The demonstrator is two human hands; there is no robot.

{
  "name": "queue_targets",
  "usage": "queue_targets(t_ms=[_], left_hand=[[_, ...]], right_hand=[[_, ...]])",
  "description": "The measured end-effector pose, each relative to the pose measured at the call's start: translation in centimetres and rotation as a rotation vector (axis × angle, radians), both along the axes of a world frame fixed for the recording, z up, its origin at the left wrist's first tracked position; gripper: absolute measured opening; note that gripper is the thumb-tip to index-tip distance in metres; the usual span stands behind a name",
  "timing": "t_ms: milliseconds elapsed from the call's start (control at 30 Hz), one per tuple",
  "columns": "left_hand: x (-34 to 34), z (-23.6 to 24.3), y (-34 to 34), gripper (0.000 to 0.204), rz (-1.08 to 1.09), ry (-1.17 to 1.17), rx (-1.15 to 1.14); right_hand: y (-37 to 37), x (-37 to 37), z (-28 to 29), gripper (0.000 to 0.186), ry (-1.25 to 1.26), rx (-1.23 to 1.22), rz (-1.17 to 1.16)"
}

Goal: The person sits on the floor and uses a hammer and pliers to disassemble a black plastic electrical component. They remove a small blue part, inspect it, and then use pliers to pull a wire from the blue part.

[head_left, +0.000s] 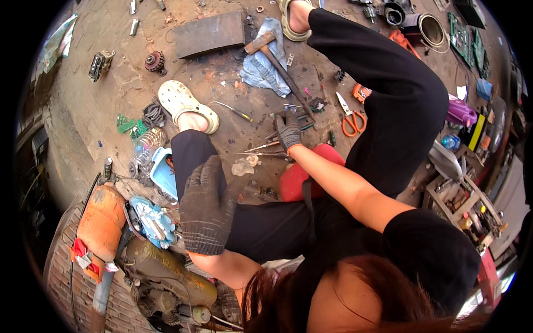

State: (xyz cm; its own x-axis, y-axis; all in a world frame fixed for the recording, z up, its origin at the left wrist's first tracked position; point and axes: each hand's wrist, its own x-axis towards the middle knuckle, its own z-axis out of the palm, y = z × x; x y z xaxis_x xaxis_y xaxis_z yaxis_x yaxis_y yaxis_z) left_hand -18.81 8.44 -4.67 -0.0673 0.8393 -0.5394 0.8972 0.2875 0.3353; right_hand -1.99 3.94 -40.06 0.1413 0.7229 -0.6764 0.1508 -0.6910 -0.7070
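Observation:
My left hand, in a dark knit work glove, lies over my bent left knee with its fingers stretched out and nothing in them. My right hand, in a grey glove, reaches down to the ground among several slim tools. Its fingers look extended and apart; their undersides are hidden. A teal-handled tool lies right beside it. Just nearer are thin pointed tools. A screwdriver with a yellow and black handle lies to the left. Orange-handled scissors lie to the right.
A hammer rests across a blue cloth beyond my hands, near a flat metal block. An orange cylinder and blue basin stand left. A red seat-like object is under me; a parts tray sits right.

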Motion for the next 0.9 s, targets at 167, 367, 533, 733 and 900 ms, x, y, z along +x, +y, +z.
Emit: queue_targets(t_ms=[167,367,533,733,900], left_hand=[[-0.2,-1.0,-0.3,0.046,-0.041,-0.004,0.000],[0.9,-2.1,0.5,0.048,-0.030,-0.039,-0.026],[0.8,-3.5,-0.1,0.043,-0.068,-0.020,-0.006],[2.7,-2.9,-1.2,0.036,0.201,-0.171,0.314],[7.8,-0.3,-5.6,0.039,0.744,-0.813,0.572]], right_hand=[[0.8,4.4,0.4,0.030,-0.633,0.031,0.100],[5.4,8.1,-0.8,0.043,-1.057,-0.191,-0.222],[6.0,5.7,2.0,0.056,-0.489,0.022,-0.249],[7.9,-0.5,20.2,0.058,0.304,0.543,0.207],[7.2,3.1,30.2,0.067,0.496,0.733,0.610]])
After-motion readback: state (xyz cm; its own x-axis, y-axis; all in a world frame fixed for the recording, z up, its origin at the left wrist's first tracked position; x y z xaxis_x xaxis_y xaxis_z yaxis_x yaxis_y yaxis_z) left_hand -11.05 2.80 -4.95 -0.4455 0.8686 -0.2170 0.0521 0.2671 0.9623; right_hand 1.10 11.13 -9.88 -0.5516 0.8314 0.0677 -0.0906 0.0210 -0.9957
